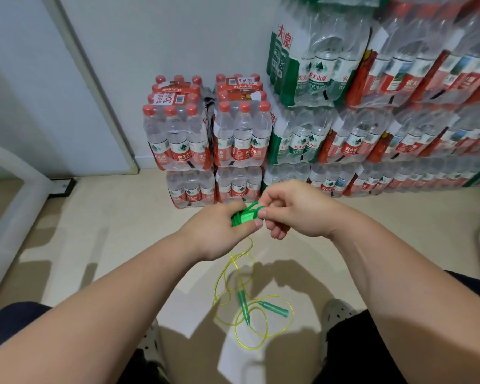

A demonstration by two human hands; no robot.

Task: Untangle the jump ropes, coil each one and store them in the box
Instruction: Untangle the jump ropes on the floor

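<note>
Both hands meet in front of the seated person. The left hand [219, 228] has its fingers curled round a green rope bundle [243, 216], with the thumb laid along the bundle's near side. The right hand [297, 209] pinches the loops that stick out of the bundle's right end between thumb and forefinger, and its other fingers are folded loosely below. The fingertips of the two hands almost touch, with the bundle held between them.

Straight below the fingers, a yellow-green jump rope [227, 275] lies in loose, overlapping loops on the pale floor [100, 234]. One strand rises toward the underside of the left hand. I cannot tell whether it joins the bundle. Its two green handles [244, 306] lie among the loops, close together, between the person's light perforated shoes [336, 311].

Beyond the fingers, shrink-wrapped packs of bottled water [236, 139] are stacked against the white wall [155, 37], with higher stacks to the right.
</note>
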